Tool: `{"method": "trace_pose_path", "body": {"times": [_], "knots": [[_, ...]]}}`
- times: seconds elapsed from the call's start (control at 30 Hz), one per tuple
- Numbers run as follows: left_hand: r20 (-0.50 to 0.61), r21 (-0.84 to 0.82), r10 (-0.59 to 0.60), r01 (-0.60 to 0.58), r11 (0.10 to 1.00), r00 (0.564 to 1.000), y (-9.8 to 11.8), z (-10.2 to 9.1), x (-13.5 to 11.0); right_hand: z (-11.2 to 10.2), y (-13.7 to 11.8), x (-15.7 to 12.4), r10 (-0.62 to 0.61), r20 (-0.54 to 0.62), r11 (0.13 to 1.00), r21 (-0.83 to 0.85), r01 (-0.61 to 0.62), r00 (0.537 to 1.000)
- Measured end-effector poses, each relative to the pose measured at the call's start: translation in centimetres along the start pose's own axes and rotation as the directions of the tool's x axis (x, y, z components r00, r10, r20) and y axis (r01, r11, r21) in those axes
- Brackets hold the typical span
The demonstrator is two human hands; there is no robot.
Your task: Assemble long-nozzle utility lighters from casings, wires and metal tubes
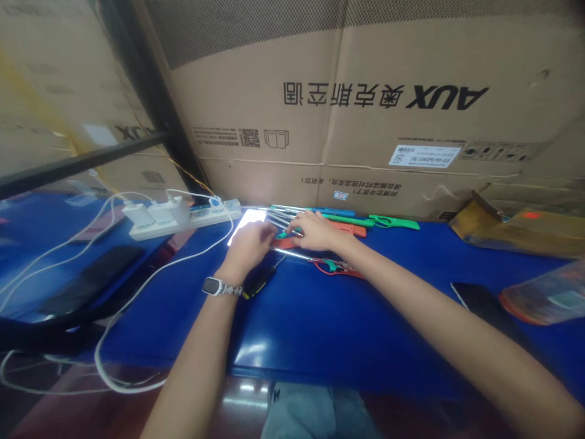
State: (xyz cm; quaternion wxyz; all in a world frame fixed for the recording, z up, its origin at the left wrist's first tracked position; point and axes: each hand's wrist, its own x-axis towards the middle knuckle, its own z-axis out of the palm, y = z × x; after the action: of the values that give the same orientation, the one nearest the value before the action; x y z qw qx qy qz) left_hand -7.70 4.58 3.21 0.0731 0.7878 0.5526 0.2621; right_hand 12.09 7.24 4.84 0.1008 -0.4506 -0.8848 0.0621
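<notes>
My left hand [250,245], with a watch [214,286] on its wrist, is closed, its fingertips pinched at the left end of an orange-red lighter handle [286,242] with a teal part. Reaching in from the right, my right hand [313,230] has its fingers curled over the same handle, so its grip is partly hidden. Thin metal tubes [286,213] lie just behind the hands. Nearer me rests another red lighter [336,267] with a teal trigger and a metal tube. A yellow-and-black screwdriver [258,283] lies beside my left wrist.
Green [393,222], orange [350,228] and blue [338,212] handles lie along the large carton [365,134]. A bright white panel [247,221] and a power strip [185,221] with cables are left. On the right are a dark phone [484,305], a plastic bag [548,296] and an open carton [516,228].
</notes>
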Motion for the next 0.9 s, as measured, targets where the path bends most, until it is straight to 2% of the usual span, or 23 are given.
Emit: {"method": "trace_pose_path", "body": {"times": [0.1, 0.23, 0.37, 0.5, 0.57, 0.67, 0.8, 0.9], "knots": [[-0.054, -0.001, -0.107, 0.107, 0.994, 0.993, -0.2, -0.5, -0.2, 0.3, 0.0, -0.4, -0.049, 0.020, 0.997, -0.056, 0.050, 0.999], [-0.146, -0.022, -0.262, 0.262, 0.965, 0.954, -0.6, -1.2, -0.3, 0.6, -0.1, 0.2, -0.151, 0.058, 0.980, -0.118, 0.157, 0.987], [-0.138, -0.018, -0.286, 0.287, 0.958, 0.948, -0.7, -1.2, -0.2, 0.5, -0.2, 0.6, -0.235, 0.062, 0.959, -0.151, 0.242, 0.970], [-0.144, -0.024, -0.265, 0.264, 0.964, 0.953, -0.8, -0.9, -0.2, -0.2, -0.2, 0.4, -0.237, 0.000, 0.968, -0.090, 0.236, 0.971], [-0.170, -0.046, -0.228, 0.224, 0.974, 0.959, -0.8, -0.7, -0.1, -0.4, -0.1, 0.1, -0.188, -0.076, 0.982, 0.003, 0.188, 0.979], [-0.215, -0.120, -0.183, 0.161, 0.980, 0.959, -0.6, -0.3, -0.1, -0.5, 0.3, -0.4, -0.035, -0.178, 0.969, 0.236, 0.077, 0.983], [-0.273, -0.285, -0.171, 0.090, 0.954, 0.947, 0.5, 0.2, 0.0, -0.3, 1.2, -1.7, 0.191, -0.234, 0.819, 0.574, -0.023, 0.953], [-0.343, -0.359, -0.135, 0.003, 0.933, 0.930, 1.7, 0.6, 0.0, 0.0, 2.0, -3.3, 0.313, -0.251, 0.698, 0.715, -0.042, 0.916]]}}
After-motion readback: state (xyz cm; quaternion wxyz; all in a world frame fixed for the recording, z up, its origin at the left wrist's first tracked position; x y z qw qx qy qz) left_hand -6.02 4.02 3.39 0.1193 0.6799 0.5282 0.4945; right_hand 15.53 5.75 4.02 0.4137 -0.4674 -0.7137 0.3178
